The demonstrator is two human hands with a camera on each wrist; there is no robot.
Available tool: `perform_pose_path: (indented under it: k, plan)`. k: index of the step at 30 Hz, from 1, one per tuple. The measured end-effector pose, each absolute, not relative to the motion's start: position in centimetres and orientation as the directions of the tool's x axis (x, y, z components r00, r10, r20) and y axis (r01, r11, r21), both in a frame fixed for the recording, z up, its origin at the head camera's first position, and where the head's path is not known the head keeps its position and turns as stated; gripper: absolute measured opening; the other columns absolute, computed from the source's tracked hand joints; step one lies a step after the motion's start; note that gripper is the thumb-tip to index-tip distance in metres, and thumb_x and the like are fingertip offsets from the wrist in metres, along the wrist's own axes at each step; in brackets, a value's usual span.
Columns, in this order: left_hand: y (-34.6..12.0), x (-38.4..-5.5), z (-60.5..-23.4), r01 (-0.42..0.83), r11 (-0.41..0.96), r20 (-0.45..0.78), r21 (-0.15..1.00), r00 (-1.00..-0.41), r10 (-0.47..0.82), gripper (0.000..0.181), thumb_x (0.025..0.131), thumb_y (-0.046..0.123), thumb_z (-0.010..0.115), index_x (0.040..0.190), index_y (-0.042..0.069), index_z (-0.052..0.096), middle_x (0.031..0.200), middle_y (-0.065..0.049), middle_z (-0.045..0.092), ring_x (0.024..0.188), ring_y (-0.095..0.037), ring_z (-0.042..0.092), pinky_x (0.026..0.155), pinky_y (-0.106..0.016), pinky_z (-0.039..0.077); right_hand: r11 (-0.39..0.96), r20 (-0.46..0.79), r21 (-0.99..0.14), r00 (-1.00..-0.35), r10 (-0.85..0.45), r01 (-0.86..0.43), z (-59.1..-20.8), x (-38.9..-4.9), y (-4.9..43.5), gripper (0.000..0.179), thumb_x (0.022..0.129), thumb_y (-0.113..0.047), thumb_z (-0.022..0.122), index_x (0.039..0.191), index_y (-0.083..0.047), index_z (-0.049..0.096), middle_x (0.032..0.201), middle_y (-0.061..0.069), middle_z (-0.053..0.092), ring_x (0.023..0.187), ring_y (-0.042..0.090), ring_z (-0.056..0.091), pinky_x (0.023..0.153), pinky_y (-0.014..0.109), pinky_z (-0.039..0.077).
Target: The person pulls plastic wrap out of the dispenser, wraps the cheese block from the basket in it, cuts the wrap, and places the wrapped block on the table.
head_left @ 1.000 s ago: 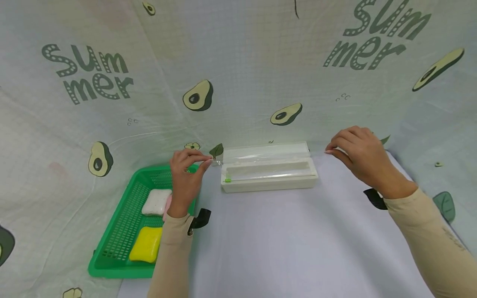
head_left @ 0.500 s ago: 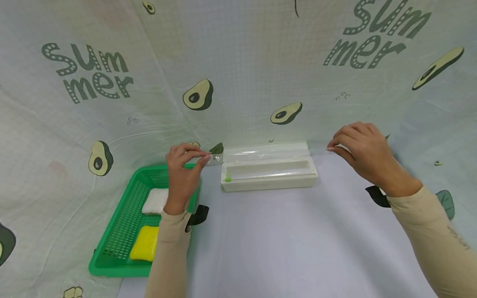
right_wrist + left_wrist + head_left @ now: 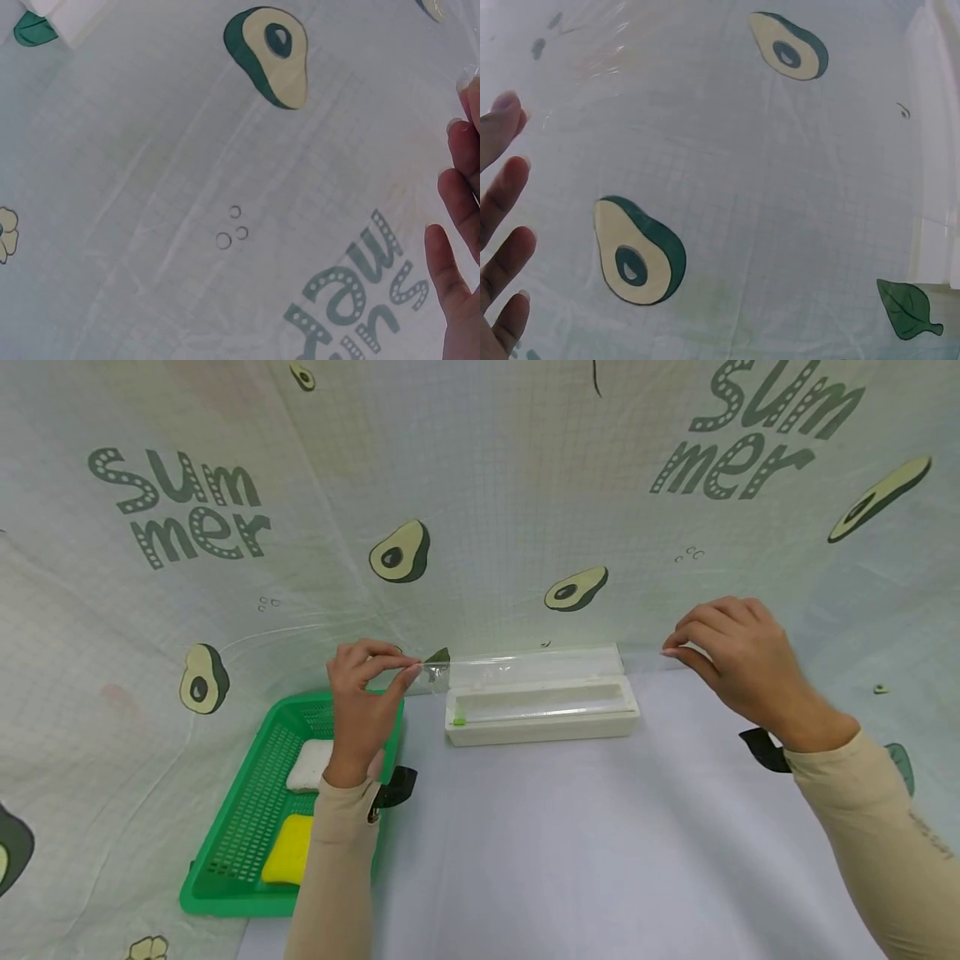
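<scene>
Thumb and index finger of my left hand (image 3: 363, 706) pinch a corner of clear cling film (image 3: 437, 672), left of the white cling film dispenser (image 3: 542, 731). Its lid (image 3: 592, 662) is raised at the back. Off to the dispenser's right, my right hand (image 3: 738, 656) pinches the film's other side, thumb against fingers; the film shows as glints at its fingertips in the right wrist view. The sheet stretches between the hands, over the dispenser. A small green slider (image 3: 459, 722) sits at the dispenser's front left. In the left wrist view, the fingers (image 3: 508, 191) show at the left edge.
Left of the dispenser, under my left forearm, stands a green plastic basket (image 3: 225, 906). A white block (image 3: 309, 766) and a yellow packet (image 3: 288, 852) lie inside, partly covered by the arm. An avocado-print cloth (image 3: 480, 510) hangs right behind the dispenser.
Both hands have risen and drawn slightly apart, left hand leftward and right hand rightward. More film shows by the left fingertips. The dispenser and basket stay where they were.
</scene>
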State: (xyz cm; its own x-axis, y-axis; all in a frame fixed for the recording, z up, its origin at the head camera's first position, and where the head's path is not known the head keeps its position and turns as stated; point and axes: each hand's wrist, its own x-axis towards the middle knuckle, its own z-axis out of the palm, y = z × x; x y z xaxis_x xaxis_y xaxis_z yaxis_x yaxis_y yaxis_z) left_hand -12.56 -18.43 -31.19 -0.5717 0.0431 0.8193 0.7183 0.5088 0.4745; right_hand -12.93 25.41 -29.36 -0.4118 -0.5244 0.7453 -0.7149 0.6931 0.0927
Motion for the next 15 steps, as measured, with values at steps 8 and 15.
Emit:
perform_pose_path:
  k: [8, 15]
  plan:
    - [-18.6, -12.6, -30.3, 0.726, 0.517, 0.821, 0.454, -0.566, 0.073, 0.010, 0.084, -0.007, 0.084, 0.092, -0.002, 0.082, 0.094, -0.019, 0.068, 0.095, -0.036, 0.050, 0.099, -0.044, 0.026, 0.694, 0.745, 0.109, -0.404, -0.531, -0.711, -28.6, -12.9, 25.5, 0.053, 0.110, -0.041, 0.044, 0.090, 0.000, 0.072, 0.089, 0.017, 0.071, 0.091, 0.043, 0.060, 0.081, 0.060, 0.046]
    - [-18.8, -12.7, -29.7, 0.735, 0.512, 0.826, 0.445, -0.557, 0.082, 0.009, 0.089, 0.007, 0.085, 0.092, -0.001, 0.082, 0.095, -0.018, 0.068, 0.096, -0.030, 0.049, 0.095, -0.038, 0.022, 0.704, 0.732, 0.109, -0.423, -0.535, -0.702, -27.8, -12.8, 25.5, 0.036, 0.105, -0.031, 0.060, 0.092, 0.001, 0.072, 0.089, 0.017, 0.071, 0.091, 0.042, 0.061, 0.082, 0.059, 0.046]
